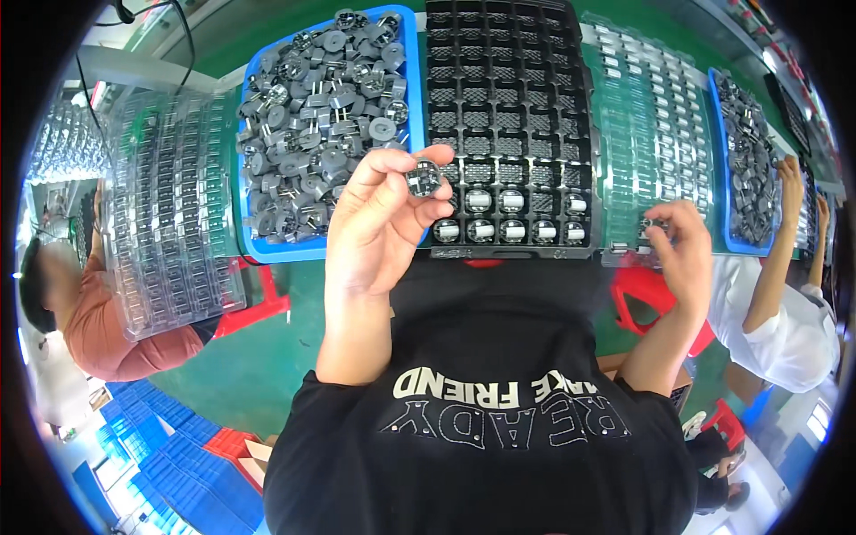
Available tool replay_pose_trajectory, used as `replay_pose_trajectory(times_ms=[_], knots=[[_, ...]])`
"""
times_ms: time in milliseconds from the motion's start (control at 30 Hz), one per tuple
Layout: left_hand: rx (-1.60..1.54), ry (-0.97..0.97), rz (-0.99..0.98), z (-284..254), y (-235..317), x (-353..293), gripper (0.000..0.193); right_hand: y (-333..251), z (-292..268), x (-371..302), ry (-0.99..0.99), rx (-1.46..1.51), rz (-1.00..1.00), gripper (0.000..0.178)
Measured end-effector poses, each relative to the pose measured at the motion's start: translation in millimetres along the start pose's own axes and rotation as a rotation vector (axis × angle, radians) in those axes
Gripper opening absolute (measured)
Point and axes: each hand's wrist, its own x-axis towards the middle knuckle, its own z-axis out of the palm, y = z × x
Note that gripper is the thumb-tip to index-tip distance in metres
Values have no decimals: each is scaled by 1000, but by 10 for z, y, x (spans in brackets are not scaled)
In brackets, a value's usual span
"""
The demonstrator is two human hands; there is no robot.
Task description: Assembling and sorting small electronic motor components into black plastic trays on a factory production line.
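Clamping round part (423,178) between fingers of left hand (379,209), by left edge of black tray (508,120). Holding bent fingers of right hand (685,250) at small part (654,225), right of tray; can't tell if clamped.

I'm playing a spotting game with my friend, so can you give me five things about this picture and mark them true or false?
1. The left hand holds a small round grey-and-silver part. True.
2. The blue plastic tub left of the rectangular black plastic tray is heaped with round grey parts. True.
3. The silver-and-black parts in the black tray sit only at its far end. False: they sit in rows near the person.
4. Both hands wear gloves. False: they are bare.
5. The right hand is at the clear plastic tray's near end. True.
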Motion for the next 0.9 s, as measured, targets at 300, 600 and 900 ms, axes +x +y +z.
replay_pose_trajectory(times_ms=[300, 600, 900], knots=[[159, 41, -29, 232, -159, 52, 26, -770, 466, 9, 188, 907, -155, 18], [292, -76, -29, 477, -179, -11, 36, -1494, 628, 196, 147, 649, -561, 27], [496, -48, 82, 522, -90, -105, 40, -1573, 658, 245, 207, 574, -747, 30]])
